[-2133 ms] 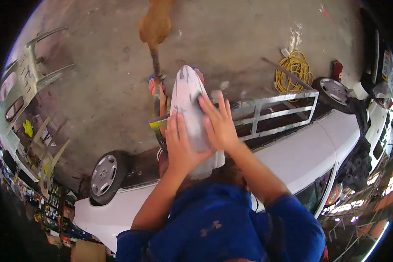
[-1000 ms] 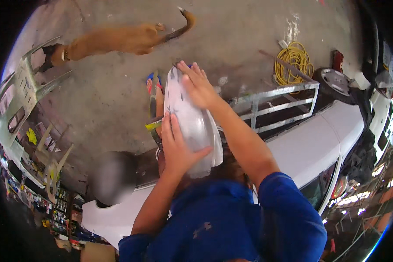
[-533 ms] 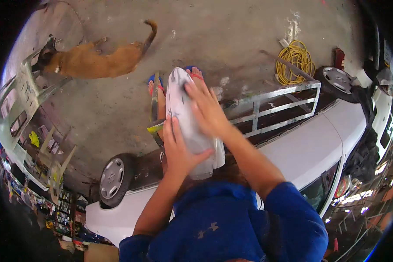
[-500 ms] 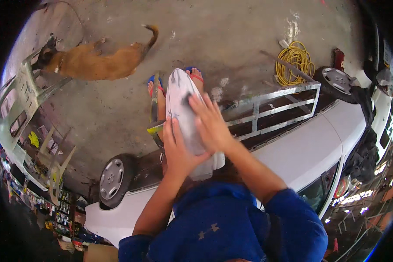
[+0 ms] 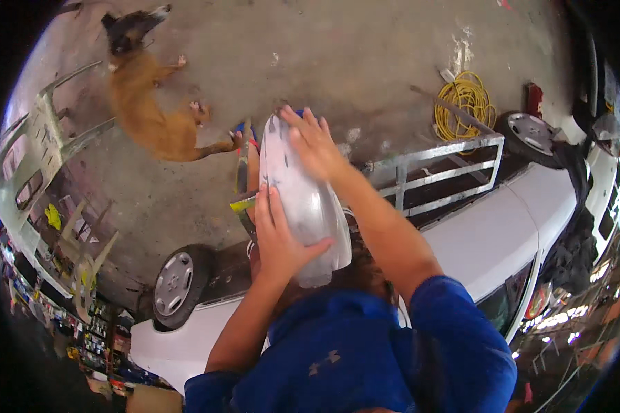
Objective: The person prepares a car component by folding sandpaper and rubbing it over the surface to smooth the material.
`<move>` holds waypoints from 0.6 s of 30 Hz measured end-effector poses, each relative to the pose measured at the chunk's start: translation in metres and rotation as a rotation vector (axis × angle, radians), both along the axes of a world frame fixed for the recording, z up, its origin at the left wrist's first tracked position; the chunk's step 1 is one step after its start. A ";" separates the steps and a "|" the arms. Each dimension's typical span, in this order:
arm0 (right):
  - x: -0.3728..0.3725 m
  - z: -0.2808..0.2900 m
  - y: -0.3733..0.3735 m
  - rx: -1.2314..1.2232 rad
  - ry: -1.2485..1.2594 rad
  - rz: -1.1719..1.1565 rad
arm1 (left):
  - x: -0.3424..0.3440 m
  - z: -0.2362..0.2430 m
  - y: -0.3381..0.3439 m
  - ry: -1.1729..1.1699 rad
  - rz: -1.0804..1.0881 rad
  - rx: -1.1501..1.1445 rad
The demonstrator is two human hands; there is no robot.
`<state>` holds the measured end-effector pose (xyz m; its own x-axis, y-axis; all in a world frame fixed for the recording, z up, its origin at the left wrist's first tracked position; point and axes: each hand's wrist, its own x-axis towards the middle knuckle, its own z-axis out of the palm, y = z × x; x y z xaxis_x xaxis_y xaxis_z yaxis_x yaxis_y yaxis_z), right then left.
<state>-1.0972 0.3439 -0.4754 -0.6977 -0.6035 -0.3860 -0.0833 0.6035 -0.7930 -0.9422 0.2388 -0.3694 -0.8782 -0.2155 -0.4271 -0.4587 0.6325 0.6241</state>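
Observation:
A long, whitish, cloudy headlight with dark marks near its narrow far end lies lengthwise before me. My left hand grips it from its left side, fingers pointing forward along the edge and thumb across the lens. Near the far tip, my right hand presses on the surface with its fingers stretched out. A small dark piece shows at those fingertips; most of it is hidden under the hand, and I cannot tell what it is.
A metal frame and a white car panel lie to the right, a wheel at lower left. Beyond are a coiled yellow cord and a brown dog on the concrete floor. A bumper-like part stands far left.
My right hand has slid forward along the headlight toward its far tip, the dark piece moving with it. My left hand keeps its hold. The dog has turned and lifted its head away.

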 end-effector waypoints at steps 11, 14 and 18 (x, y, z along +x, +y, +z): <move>-0.007 -0.007 -0.008 0.100 -0.037 -0.018 | -0.001 0.001 0.002 -0.014 -0.007 0.010; 0.030 0.021 0.000 0.066 -0.060 -0.027 | 0.006 -0.001 -0.007 -0.043 0.000 0.011; 0.049 0.051 0.012 0.149 0.016 0.079 | 0.008 -0.001 -0.001 -0.049 0.015 -0.002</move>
